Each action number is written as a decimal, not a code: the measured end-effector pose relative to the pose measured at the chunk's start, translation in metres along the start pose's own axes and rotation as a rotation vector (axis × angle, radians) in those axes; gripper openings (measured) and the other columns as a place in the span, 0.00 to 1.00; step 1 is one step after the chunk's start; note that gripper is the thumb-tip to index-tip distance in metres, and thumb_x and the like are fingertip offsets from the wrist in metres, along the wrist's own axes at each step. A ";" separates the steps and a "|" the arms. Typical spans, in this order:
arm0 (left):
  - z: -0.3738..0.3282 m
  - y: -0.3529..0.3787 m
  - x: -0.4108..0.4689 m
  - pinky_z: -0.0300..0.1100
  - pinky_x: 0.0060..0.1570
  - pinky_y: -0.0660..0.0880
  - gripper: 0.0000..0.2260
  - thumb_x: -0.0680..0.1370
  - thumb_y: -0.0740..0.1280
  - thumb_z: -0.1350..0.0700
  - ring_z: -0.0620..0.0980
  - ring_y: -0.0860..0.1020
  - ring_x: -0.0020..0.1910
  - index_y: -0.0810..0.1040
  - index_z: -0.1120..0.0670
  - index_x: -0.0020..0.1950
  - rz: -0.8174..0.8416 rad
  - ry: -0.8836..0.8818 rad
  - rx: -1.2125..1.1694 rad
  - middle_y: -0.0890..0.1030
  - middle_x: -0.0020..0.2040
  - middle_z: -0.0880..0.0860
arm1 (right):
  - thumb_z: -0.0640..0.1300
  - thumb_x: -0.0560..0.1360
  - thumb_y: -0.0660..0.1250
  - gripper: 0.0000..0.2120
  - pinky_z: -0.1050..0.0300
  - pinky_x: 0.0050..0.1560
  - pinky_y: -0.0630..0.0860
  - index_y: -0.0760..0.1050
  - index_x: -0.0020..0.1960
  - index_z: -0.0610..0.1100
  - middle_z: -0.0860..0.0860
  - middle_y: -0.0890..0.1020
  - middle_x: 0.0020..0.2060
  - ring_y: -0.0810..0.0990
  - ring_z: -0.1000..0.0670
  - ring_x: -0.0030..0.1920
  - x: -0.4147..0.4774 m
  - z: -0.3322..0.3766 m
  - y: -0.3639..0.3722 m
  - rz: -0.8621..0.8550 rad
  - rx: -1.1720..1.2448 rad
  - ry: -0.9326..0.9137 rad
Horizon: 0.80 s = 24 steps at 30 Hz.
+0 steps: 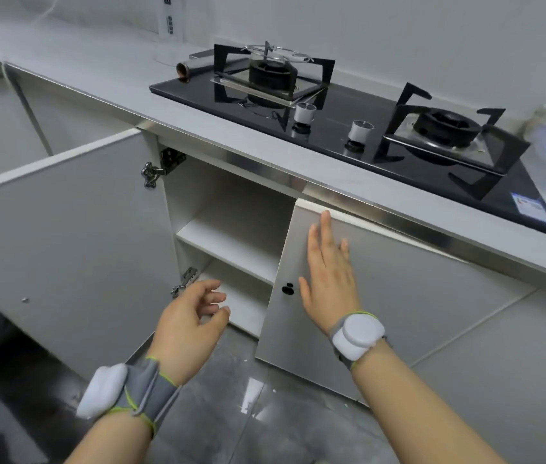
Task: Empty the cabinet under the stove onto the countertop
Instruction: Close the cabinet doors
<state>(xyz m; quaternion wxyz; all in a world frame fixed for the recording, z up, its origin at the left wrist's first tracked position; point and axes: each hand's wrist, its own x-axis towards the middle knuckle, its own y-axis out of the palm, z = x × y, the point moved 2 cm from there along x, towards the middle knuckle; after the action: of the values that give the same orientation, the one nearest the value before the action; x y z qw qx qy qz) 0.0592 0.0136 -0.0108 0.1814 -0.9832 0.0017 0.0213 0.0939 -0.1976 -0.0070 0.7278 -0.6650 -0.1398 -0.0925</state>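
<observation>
Here, right hand (328, 272) flat on the door (398, 296) — hiding half the cabinet (231, 195) — left hand (191, 316) loose, empty.

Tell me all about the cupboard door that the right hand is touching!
The right cupboard door is a flat, plain white panel, smooth like laminate, under the countertop. It stands upright, swung partly open. Near its free edge are small dark holes; no handle shows. The right hand lies flat on its front, fingers straight, fingertips near the top edge.
</observation>
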 end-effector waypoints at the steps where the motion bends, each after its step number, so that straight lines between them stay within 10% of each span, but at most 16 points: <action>1: 0.001 0.001 0.002 0.31 0.45 0.70 0.15 0.74 0.67 0.64 0.50 0.79 0.49 0.74 0.52 0.58 0.001 -0.003 0.004 0.81 0.49 0.49 | 0.39 0.68 0.70 0.42 0.47 0.73 0.49 0.51 0.75 0.35 0.44 0.39 0.75 0.61 0.40 0.73 0.002 -0.004 0.001 0.003 -0.013 -0.012; 14: -0.006 0.011 0.013 0.29 0.44 0.70 0.17 0.75 0.66 0.63 0.48 0.78 0.50 0.73 0.54 0.62 0.008 -0.013 0.054 0.80 0.51 0.49 | 0.40 0.66 0.68 0.37 0.43 0.72 0.45 0.59 0.73 0.36 0.41 0.52 0.76 0.74 0.41 0.63 0.018 -0.029 0.011 0.111 -0.118 -0.065; 19: -0.011 0.008 0.009 0.27 0.42 0.70 0.17 0.74 0.66 0.63 0.49 0.79 0.50 0.73 0.55 0.63 0.011 -0.013 0.072 0.80 0.50 0.49 | 0.45 0.75 0.61 0.36 0.49 0.75 0.48 0.48 0.77 0.43 0.46 0.43 0.77 0.59 0.45 0.73 0.011 -0.012 0.012 0.239 0.122 -0.031; 24: -0.030 -0.010 0.007 0.33 0.48 0.71 0.19 0.74 0.67 0.61 0.48 0.78 0.50 0.72 0.55 0.64 0.010 0.048 0.156 0.79 0.50 0.48 | 0.42 0.77 0.60 0.27 0.56 0.65 0.66 0.57 0.75 0.44 0.46 0.71 0.68 0.72 0.46 0.65 0.000 0.006 -0.005 0.235 0.443 0.113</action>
<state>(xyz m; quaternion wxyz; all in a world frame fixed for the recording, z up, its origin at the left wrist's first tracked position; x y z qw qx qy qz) 0.0673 0.0122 0.0207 0.2573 -0.9662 0.0129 -0.0017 0.0923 -0.1923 -0.0022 0.8681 -0.4948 -0.0375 -0.0113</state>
